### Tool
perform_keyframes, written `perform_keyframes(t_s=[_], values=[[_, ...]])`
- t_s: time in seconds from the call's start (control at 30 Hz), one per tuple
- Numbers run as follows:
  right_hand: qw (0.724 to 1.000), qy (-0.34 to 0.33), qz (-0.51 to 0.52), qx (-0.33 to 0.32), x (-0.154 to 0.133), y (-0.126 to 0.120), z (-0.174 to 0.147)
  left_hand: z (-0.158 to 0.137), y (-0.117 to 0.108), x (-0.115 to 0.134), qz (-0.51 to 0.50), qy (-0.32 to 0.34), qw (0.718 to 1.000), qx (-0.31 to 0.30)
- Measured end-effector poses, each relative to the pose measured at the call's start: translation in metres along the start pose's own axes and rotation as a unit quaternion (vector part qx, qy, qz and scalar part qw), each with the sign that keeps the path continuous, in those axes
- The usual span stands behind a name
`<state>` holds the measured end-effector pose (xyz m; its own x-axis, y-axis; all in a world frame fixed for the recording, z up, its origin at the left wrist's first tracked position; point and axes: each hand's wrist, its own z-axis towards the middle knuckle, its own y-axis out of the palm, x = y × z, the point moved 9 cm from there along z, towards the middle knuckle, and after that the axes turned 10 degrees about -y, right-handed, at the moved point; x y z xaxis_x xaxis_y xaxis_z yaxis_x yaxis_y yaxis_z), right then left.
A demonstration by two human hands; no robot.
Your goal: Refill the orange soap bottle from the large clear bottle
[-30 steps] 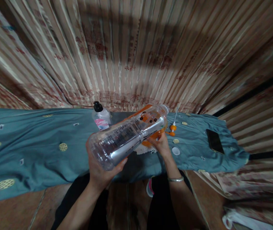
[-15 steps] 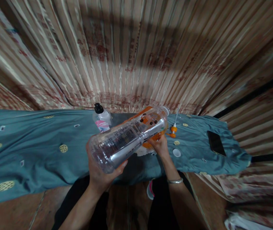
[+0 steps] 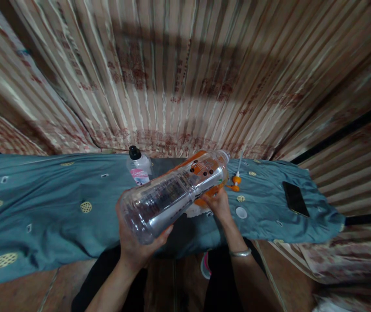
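Note:
A big clear plastic bottle [image 3: 159, 203] lies tilted across the middle of the view, its neck up at the right and its base toward me. My left hand [image 3: 133, 247] is wrapped round the base. Behind and under it shows an orange bottle [image 3: 201, 202], mostly hidden, with my right hand [image 3: 219, 206] closed on its lower side near the clear bottle's neck. Whether the two bottles' mouths touch cannot be seen. Right of them lies an orange pump head [image 3: 235, 182] with a clear tube. A small white disc [image 3: 241, 212] lies nearby, close to my right wrist.
A blue-green patterned cloth [image 3: 58, 216] covers the long table. A small clear bottle with a black cap [image 3: 139, 167] stands at the back left. A black phone [image 3: 295, 198] lies at the right. Pleated curtains [image 3: 179, 86] hang close behind the table.
The whole scene sits slightly lower in the picture, as the camera has shifted. Both hands keep their grips, and the clear bottle's tilt looks nearly the same.

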<state>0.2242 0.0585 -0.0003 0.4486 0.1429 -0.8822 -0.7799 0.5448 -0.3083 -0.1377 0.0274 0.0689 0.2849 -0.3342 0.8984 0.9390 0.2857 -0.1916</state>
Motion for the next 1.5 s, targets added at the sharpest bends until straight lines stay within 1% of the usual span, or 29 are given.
perform_keyframes(t_s=[0.13,0.23,0.43,0.53,0.67,0.83,1.07,1.33,1.5], values=[[1.000,-0.005,-0.003,-0.001,-0.002,-0.001,0.000,-0.002,-0.001,0.001,-0.015,0.011,1.000,0.000],[1.000,-0.009,-0.004,0.008,-0.004,-0.002,0.000,-0.003,-0.002,0.002,-0.028,0.004,1.000,0.007],[0.999,-0.023,-0.012,0.045,-0.009,-0.009,-0.003,-0.001,-0.002,0.003,-0.036,-0.020,0.999,0.004],[0.998,-0.036,-0.023,0.049,-0.013,-0.012,-0.003,0.000,-0.002,0.003,-0.042,-0.035,0.999,0.002],[0.997,-0.048,-0.031,0.046,-0.018,-0.013,-0.003,0.002,-0.003,0.008,-0.058,-0.025,0.998,0.003],[0.997,-0.042,-0.044,0.043,-0.021,-0.012,-0.002,0.002,-0.004,0.011,-0.046,-0.006,0.999,0.013],[0.997,-0.028,-0.054,0.052,-0.021,-0.009,-0.002,-0.001,-0.003,0.009,-0.044,-0.007,0.999,0.009],[0.995,-0.043,-0.070,0.055,-0.024,-0.010,-0.001,0.000,-0.002,0.015,-0.058,0.002,0.998,0.006],[0.996,-0.032,-0.064,0.055,-0.020,-0.010,-0.001,0.002,-0.002,0.011,-0.052,-0.024,0.998,0.007]])
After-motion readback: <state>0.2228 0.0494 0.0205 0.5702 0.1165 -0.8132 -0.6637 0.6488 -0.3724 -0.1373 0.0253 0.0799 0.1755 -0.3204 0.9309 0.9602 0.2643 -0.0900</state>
